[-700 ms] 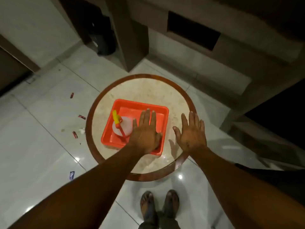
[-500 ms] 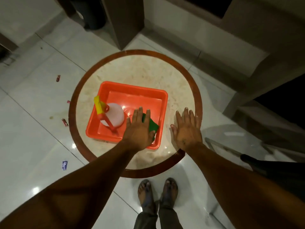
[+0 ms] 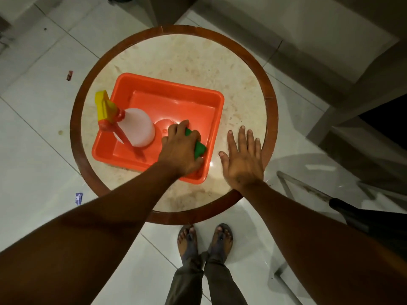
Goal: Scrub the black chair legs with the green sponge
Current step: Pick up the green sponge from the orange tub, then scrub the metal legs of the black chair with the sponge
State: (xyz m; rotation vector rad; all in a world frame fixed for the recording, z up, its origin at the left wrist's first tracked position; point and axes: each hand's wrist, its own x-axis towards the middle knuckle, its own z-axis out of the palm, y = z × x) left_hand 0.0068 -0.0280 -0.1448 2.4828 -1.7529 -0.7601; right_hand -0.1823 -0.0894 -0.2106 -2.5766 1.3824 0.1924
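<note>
An orange tray [image 3: 171, 89] sits on a round marble table [image 3: 193, 62] with a brown rim. Inside the tray, my left hand [image 3: 181, 150] curls its fingers around the green sponge [image 3: 199, 148], which peeks out on the hand's right side. My right hand [image 3: 243, 159] rests flat and open on the tabletop just right of the tray, fingers spread. A dark chair part [image 3: 352, 214] with a pale metal leg [image 3: 308, 190] shows at the right edge, partly behind my right forearm.
A white spray bottle [image 3: 136, 128] with a yellow and red trigger head stands in the tray's left half. My sandalled feet [image 3: 204, 241] stand on glossy white tiles below the table. Small wrappers [image 3: 78, 198] litter the floor at left. A stone bench base rises at the far right.
The view has moved closer to the table. My left hand has gone from lying flat over the sponge to curling its fingers around it. My right hand has settled onto the tabletop.
</note>
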